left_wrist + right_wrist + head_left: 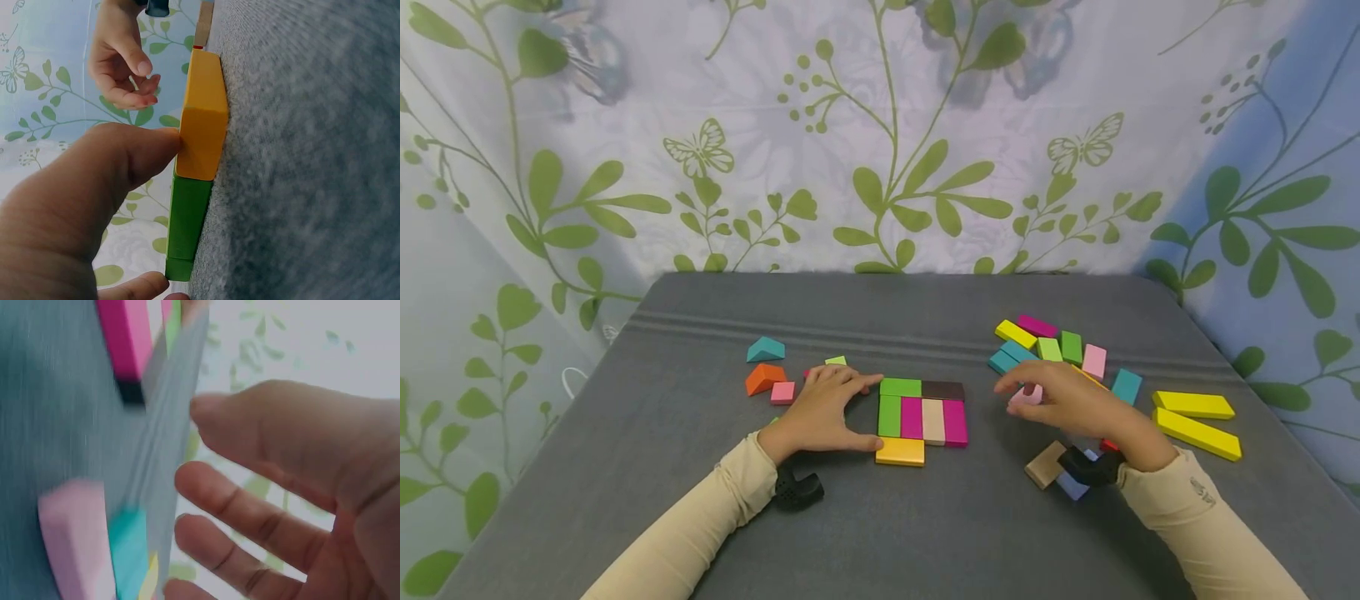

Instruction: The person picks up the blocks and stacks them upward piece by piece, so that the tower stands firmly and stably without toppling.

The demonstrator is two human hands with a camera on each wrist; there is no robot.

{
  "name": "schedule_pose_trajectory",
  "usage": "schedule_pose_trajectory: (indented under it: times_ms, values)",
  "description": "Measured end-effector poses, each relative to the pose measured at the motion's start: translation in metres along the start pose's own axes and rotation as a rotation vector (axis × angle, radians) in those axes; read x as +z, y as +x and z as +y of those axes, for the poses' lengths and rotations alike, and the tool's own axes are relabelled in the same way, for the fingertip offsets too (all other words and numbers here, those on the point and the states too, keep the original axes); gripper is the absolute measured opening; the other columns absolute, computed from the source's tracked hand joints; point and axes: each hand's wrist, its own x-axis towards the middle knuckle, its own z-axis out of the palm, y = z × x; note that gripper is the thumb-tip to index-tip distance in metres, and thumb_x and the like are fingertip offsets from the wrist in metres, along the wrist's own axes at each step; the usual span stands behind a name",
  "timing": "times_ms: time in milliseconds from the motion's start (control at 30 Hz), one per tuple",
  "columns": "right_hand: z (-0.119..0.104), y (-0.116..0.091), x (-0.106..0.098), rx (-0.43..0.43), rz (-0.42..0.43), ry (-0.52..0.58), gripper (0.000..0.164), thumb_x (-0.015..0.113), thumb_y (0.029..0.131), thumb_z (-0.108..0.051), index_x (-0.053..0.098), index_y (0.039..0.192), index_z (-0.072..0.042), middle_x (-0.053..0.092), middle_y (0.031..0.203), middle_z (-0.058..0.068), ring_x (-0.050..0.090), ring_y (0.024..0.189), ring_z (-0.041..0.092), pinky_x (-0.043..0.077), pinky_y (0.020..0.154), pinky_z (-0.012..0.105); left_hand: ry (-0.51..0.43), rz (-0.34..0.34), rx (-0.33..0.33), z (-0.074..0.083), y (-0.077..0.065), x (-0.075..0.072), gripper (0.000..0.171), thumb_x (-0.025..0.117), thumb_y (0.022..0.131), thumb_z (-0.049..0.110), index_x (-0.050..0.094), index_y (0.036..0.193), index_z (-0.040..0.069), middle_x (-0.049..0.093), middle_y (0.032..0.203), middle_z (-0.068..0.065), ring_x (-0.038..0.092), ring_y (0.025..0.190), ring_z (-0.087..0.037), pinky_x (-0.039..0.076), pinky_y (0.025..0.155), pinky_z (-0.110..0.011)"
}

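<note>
Touching the thumb of the wide-spread left hand [823, 411], the glossy orange-yellow rectangular block [900, 452] lies to its right, long axis sideways, well apart from the loosely curved, empty right hand [1067, 400].

Touches the edge of an orange block [203, 115] with the thumb of the left hand [69, 200]; has a fingertip at the lower end of the green blocks [189, 212] adjoining it. Shows beyond these the right hand [122, 59], fingers loosely bent, dark band [157, 7] at the wrist. Also shows a wooden block [204, 25], a red sliver [198, 47], grey worktop [312, 156] and leaf-patterned cloth [37, 131].
</note>
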Motion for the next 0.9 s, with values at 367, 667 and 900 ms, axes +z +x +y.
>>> schedule_pose_trajectory:
  times_ms: [367,667,900]
  values:
    - [0.068,-0.010,-0.013,0.052,0.022,0.001,0.033,0.084,0.087,0.007,0.076,0.118,0.001,0.066,0.102,0.002,0.056,0.087,0.017,0.054,0.076,0.027,0.013,0.003,0.000,-0.002,0.000,0.000,0.096,0.084,0.082,0.061,0.055,0.159,0.012,0.064,0.127,-0.006,0.047,0.135,-0.035,0.028,0.114,-0.064]
    - [0.078,-0.011,-0.010,-0.022,-0.002,0.092,0.025,0.088,0.085,-0.001,0.075,0.106,-0.007,0.054,0.090,-0.004,0.049,0.080,0.013,0.044,0.067,0.026,0.016,0.007,0.003,-0.001,0.001,0.001,0.096,0.084,0.081,0.061,0.055,0.159,0.012,0.064,0.126,-0.006,0.048,0.136,-0.036,0.029,0.114,-0.064]
    - [0.064,-0.010,-0.010,-0.004,-0.219,0.198,0.024,0.089,0.089,-0.011,0.071,0.106,-0.015,0.060,0.088,-0.005,0.054,0.077,0.012,0.047,0.065,0.026,0.017,0.007,-0.002,0.001,0.002,0.001,0.095,0.084,0.081,0.060,0.056,0.158,0.012,0.065,0.125,-0.005,0.048,0.135,-0.035,0.030,0.113,-0.064]
